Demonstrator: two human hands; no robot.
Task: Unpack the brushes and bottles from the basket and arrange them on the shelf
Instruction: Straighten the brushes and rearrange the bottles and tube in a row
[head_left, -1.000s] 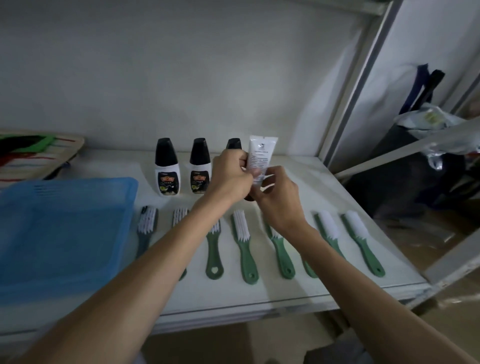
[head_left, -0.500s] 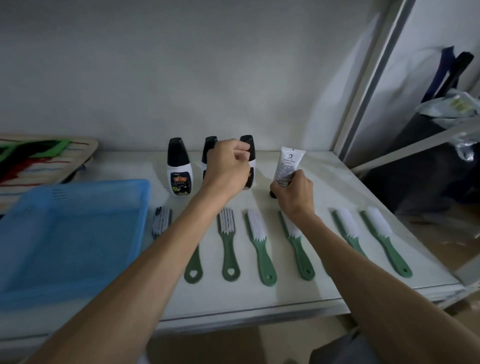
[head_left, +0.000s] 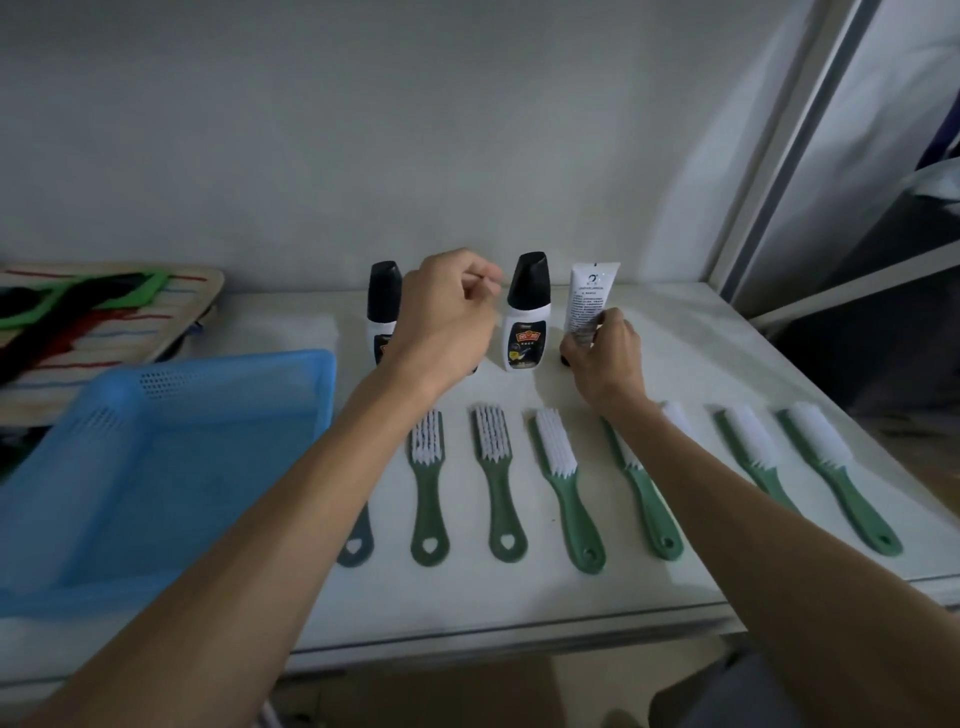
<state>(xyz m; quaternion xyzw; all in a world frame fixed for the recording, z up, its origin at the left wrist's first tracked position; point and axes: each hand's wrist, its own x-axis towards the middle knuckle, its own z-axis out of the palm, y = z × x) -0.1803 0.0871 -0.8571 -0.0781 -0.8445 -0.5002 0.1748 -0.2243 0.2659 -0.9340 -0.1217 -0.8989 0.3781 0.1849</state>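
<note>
Right of the seemingly empty basket (head_left: 218, 364), brushes (head_left: 557, 457) and bottles (head_left: 525, 332) are lined up; the right hand (head_left: 605, 353) clamps its fingers on the last tube (head_left: 589, 299), the left hand (head_left: 447, 312) curls empty.

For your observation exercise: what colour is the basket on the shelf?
Light blue. The basket shows best in the head view, which is the only one.

A plain grey wall (head_left: 363, 130) stands behind the white shelf (head_left: 519, 597), a pale metal post (head_left: 800, 145) rises at its right, and the light is dim.
</note>
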